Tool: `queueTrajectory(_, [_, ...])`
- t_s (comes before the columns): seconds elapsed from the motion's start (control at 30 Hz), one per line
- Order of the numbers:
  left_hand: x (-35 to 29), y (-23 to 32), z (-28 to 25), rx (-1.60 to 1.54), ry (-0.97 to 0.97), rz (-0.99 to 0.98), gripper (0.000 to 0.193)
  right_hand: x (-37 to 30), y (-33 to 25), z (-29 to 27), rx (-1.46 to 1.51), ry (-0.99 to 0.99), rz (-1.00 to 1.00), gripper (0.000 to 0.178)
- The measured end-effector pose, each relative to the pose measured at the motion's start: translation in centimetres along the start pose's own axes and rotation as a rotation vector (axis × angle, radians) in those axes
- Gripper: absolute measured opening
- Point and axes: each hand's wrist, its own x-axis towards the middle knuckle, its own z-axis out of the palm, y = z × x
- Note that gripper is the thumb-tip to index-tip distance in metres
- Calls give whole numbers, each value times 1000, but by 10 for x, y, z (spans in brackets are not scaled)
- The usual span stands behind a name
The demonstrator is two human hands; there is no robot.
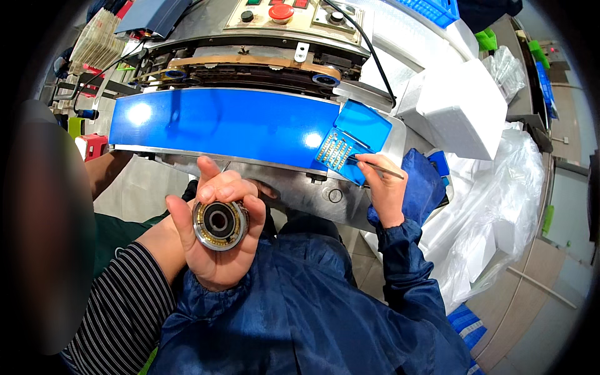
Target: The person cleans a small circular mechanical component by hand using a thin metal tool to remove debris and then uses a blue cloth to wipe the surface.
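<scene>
In my left hand [222,256], closed around its rim, is a round metal wheel [200,232] with a dark hub and small brass pieces set in a ring. Its face is turned up toward me. My right hand [382,184] pinches thin metal tweezers [392,172], their tip over a blue case [370,125] that lies open on the right end of the blue conveyor belt. Rows of small brass type pieces [336,150] fill the near half of the case; a slim dark rod lies across its middle.
Behind the blue conveyor belt [237,125] stands a sealing machine with a tan band [244,61] and red button [281,12]. A thin ring [335,195] lies on the metal ledge. White foam boxes [462,106] and clear plastic [500,219] fill the right. Another person's striped sleeve [125,300] reaches beside my left arm.
</scene>
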Motion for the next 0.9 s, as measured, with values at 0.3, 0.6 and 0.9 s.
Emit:
queueTrajectory(0.3, [-1,1,-1,-12,11,7,52,5,-3,1,-45,-19,-87,11])
queueTrajectory(0.6, [4,-2,0,21,21,-6,53,8,1,-12,571,133,273,12])
queueTrajectory(0.9, [36,-15,28,-113,146,125,44,-6,-110,-9,829,296,39,11])
